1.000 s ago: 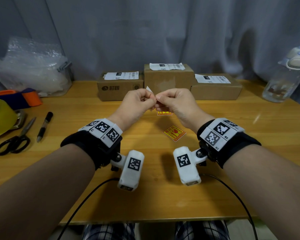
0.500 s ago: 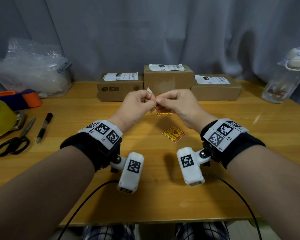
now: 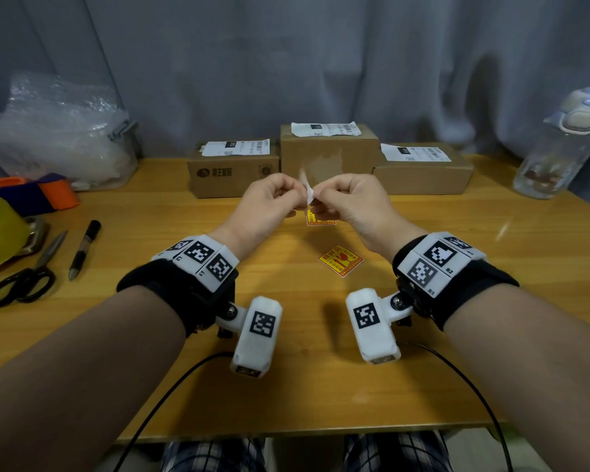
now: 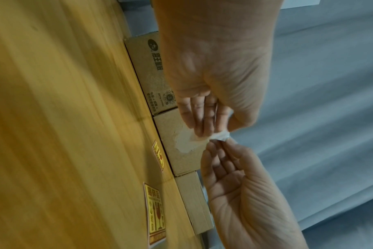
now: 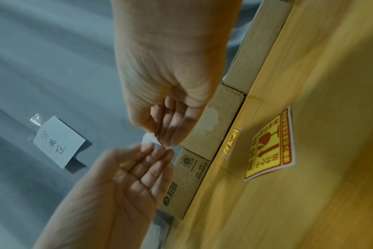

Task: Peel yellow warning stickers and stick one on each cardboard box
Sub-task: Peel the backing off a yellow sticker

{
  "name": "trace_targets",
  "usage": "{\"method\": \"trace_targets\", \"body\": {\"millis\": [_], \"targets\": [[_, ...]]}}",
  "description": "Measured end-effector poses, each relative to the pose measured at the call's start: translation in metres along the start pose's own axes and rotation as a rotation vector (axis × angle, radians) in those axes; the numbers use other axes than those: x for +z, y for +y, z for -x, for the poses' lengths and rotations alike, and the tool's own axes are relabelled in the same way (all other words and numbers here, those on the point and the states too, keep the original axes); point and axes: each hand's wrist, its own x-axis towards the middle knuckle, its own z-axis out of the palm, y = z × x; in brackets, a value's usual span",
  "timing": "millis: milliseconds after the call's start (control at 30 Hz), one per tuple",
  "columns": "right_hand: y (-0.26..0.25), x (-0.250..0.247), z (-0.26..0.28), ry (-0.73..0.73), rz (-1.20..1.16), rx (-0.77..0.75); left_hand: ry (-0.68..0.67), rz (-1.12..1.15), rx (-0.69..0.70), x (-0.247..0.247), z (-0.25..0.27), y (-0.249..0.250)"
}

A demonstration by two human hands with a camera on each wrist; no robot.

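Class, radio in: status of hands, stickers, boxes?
Both hands, left hand and right hand, pinching one white scrap. Two stickers lying on table. Three boxes unstickered in front. Nothing obstructing.

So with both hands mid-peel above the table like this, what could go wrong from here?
1. The left hand and right hand pinch one small white piece; it could tear or curl onto itself.
2. Two yellow warning stickers lie loose on the table below the hands; a wrist could brush them.
3. No cardboard box shows a yellow sticker yet.
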Motion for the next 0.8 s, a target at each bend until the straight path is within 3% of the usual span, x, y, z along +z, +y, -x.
{"method": "trace_targets", "body": {"millis": [400, 533, 667, 800], "targets": [[0.003, 0.006, -0.001, -0.004, -0.014, -0.052, 0.03, 0.063, -0.089, 0.0, -0.006, -0.008], [0.0, 0.004, 0.0, -0.077, 0.153, -0.122, 0.023, 0.082, -0.144, -0.002, -0.008, -0.011], [-0.003, -0.002, -0.003, -0.113, 0.251, -0.099, 0.058, 0.087, -0.164, -0.003, -0.01, -0.009], [0.001, -0.006, -0.007, -0.092, 0.482, -0.24, 0.043, 0.02, -0.183, -0.004, -0.01, -0.006]]}}
